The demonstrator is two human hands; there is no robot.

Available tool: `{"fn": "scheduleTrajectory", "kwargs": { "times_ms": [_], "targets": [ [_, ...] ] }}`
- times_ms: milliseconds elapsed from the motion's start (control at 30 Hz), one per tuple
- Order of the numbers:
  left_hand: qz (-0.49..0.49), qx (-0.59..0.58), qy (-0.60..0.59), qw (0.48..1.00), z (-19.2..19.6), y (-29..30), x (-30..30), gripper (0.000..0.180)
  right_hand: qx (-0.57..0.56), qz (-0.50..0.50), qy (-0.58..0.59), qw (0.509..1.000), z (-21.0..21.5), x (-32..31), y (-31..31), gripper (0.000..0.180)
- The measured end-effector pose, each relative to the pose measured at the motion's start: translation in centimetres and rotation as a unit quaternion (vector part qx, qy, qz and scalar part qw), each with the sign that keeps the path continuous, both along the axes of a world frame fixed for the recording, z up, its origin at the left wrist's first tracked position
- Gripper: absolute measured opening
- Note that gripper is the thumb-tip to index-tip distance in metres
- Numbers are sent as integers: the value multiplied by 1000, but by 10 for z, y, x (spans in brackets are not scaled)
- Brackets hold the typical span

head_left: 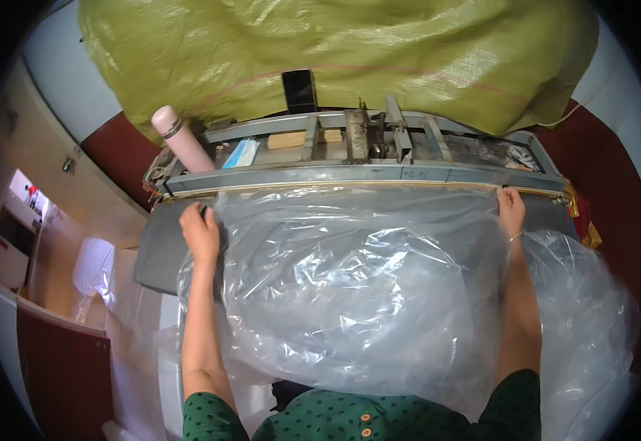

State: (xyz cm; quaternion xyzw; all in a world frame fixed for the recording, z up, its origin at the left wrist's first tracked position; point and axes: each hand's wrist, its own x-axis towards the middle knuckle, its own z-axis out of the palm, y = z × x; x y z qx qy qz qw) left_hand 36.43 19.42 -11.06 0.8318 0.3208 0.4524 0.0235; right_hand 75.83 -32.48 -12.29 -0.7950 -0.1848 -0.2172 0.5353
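A wide sheet of clear plastic film (364, 294), perhaps a large bag, lies creased over the grey padded surface (166, 246) in front of me. Its far edge runs along a grey metal frame (298, 176). At the film's far right corner, my right hand (511, 211) is closed, fingertips pinching the plastic close to the frame. Beside the far left corner is my left hand (200, 231), with bent fingers and a dark gap between the tips; no film shows between them. More loose plastic hangs to the right of my right forearm.
On the frame stand a pink bottle (182, 141) and a blue-and-white packet (241, 154). A dark phone (300, 92) leans behind it against a large yellow-green woven sack (379, 44). To the left is a door (78, 176) with an opening. Coloured cloth (583, 220) hangs at the frame's right end.
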Motion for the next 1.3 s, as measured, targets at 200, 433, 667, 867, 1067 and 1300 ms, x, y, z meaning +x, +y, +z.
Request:
{"fn": "scheduleTrajectory", "kwargs": {
  "times_ms": [200, 433, 667, 867, 1067, 1300],
  "targets": [
    [-36, -54, 26, 998, -6, -16, -27, 25, -104, -88, -69, 988, 25, -98, -57, 33],
    [-293, -336, -131, 885, -15, -91, 1, 13, -258, -154, 135, 944, -75, -189, -219, 27],
    [-476, -515, -203, 683, 47, -152, -5, 12, -590, -54, 159, 790, -40, -172, -231, 17],
    [-539, -567, -289, 552, 65, -184, -22, 11, -239, 217, 5, 947, 177, -203, -14, 15],
    [-550, -585, -327, 499, 63, -209, -27, 10, -227, 523, -188, 800, 203, -248, 180, 33],
    [-427, -515, -229, 707, 33, -203, -46, 21, -102, 527, 43, 843, 128, -268, 254, 22]
  ]
}}
